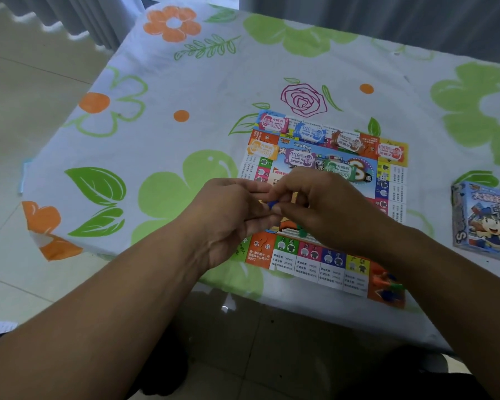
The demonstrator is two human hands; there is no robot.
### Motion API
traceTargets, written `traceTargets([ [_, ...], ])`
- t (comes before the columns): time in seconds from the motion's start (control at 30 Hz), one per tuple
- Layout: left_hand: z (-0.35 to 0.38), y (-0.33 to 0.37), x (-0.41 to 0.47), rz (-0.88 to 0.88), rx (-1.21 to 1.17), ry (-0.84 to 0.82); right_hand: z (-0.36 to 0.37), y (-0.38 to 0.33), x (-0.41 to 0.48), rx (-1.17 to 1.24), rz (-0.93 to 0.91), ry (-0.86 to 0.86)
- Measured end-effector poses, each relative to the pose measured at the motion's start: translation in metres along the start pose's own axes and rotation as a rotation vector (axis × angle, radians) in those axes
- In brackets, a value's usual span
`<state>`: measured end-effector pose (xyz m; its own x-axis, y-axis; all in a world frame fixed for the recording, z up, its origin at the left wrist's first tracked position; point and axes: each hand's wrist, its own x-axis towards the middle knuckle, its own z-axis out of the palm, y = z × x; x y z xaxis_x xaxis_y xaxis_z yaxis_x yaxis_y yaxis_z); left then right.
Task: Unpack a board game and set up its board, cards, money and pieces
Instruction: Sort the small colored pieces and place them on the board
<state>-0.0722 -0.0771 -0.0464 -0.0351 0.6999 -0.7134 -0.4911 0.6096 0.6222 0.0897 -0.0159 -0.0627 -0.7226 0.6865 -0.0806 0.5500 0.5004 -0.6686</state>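
A person's bare forearms reach over a table draped in a soft, slightly creased cloth tablecloth (162, 90) printed with green and orange flowers and an outlined pink rose. On it, near the front edge, lies a thin, flat, square paper board (309, 255), glossy and brightly printed, with rows of small coloured property spaces carrying Chinese text round its border and a cartoon title panel in the middle. Seven little stacks of paper money (309, 134), rectangular notes with scalloped edges in pink, blue, brown, red, yellow, purple and green, lie on the far part of the board. The left hand (231, 215) and right hand (318, 203) meet above the board's centre, fingers curled in close, fingertips touching, both pinching a tiny blue plastic piece (270, 204) between them; its shape is mostly hidden. A small green piece (302, 232) shows just below the right hand, on the board. On the board's near right corner sits a small heap of pieces (387, 281) in orange, blue and green, blurred. Well to the right rests the cardboard game box (485, 220), pale blue with a cartoon figure. Pale smooth floor tiles (26, 134) lie to the left.
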Motion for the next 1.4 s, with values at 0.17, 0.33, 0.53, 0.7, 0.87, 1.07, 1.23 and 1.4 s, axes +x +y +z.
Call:
traceTargets([
  [0.17,-0.003,-0.001,-0.001,0.013,-0.025,0.059,-0.001,0.008,0.008,0.087,0.091,0.064],
  [0.33,-0.008,0.004,-0.004,0.001,-0.044,0.094,0.0,0.02,0.02,0.114,0.202,0.17],
  [0.53,-0.008,0.007,-0.007,-0.002,-0.081,0.088,0.012,0.019,0.028,-0.06,0.212,0.189],
  [0.7,-0.012,0.009,-0.007,-0.039,-0.121,0.067,0.013,0.016,0.029,-0.057,0.16,0.254],
  [0.87,-0.009,0.01,-0.005,-0.036,-0.123,0.052,0.009,0.003,0.027,0.011,0.056,0.293],
  [1.07,-0.007,0.008,-0.002,-0.021,-0.144,0.036,0.008,-0.009,0.019,0.071,-0.055,0.113],
  [1.23,-0.004,0.006,-0.002,-0.033,-0.125,0.006,0.014,-0.006,0.014,0.015,-0.08,0.083],
  [1.4,-0.004,0.007,-0.005,-0.007,-0.097,0.05,0.007,-0.007,0.014,0.09,0.007,0.085],
])
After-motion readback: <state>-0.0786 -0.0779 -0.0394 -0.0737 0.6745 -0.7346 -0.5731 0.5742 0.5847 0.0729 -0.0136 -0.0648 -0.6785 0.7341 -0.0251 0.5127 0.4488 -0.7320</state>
